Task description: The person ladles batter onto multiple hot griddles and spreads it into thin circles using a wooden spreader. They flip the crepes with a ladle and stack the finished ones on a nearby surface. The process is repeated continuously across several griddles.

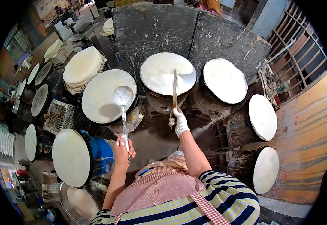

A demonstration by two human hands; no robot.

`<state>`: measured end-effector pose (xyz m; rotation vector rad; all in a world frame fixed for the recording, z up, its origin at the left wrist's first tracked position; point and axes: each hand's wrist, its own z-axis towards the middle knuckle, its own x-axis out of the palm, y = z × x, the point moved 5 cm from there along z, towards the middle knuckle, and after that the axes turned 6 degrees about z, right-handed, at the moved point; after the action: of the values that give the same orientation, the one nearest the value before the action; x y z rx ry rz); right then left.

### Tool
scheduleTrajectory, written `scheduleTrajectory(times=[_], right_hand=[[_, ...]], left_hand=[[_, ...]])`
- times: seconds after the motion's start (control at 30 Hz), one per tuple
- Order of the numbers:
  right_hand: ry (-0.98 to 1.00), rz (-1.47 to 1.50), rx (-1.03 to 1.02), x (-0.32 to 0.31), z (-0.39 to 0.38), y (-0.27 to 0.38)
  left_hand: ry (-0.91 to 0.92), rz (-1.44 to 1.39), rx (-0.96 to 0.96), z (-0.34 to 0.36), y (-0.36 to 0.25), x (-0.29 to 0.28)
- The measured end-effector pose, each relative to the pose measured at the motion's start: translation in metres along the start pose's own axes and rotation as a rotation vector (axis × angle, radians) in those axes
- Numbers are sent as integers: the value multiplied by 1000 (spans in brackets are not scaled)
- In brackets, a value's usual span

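Since the long flat blade [175, 88] is reaching out over the middle round top [154, 65], right in front of the wearer, the right hand [179, 122] is gripping it way down by the near end, fingers closed around the handle. My guess is that's keeping the knuckles clear of the surface, and the white glove is probably helping with heat or mess. Wet-looking white stuff is covering part of that top, though I can't tell if the blade is touching it all the way along.

Meanwhile the left hand, bare and white-speckled [124, 149], is closing snugly around the handle of a metal ladle [123, 95]. Its bowl is hanging over the left round top [97, 92] and casting a shadow there, so I'm reading it as parked just out of the blade's way.

Further out, more pale round tops are curving around both sides, like the one by the blue drum [103, 152] and the white one at right [263, 117], presumably so everything's staying reachable. A stack of white rounds [82, 67] is sitting back left, and dark panels [152, 30] are standing behind it all, maybe as a shield.
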<state>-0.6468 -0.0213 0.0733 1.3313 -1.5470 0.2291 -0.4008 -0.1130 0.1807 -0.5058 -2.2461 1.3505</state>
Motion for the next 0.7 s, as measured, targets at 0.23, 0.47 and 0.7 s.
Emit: scheduleTrajectory(times=[0.23, 0.47, 0.7], right_hand=[[55, -24, 188, -16, -8, 28], [174, -34, 482, -19, -32, 15], [176, -252, 356, -52, -8, 99]], left_hand=[[-14, -74, -19, -3, 4, 21], [-65, -82, -30, -5, 8, 58], [-150, -100, -62, -15, 15, 91]])
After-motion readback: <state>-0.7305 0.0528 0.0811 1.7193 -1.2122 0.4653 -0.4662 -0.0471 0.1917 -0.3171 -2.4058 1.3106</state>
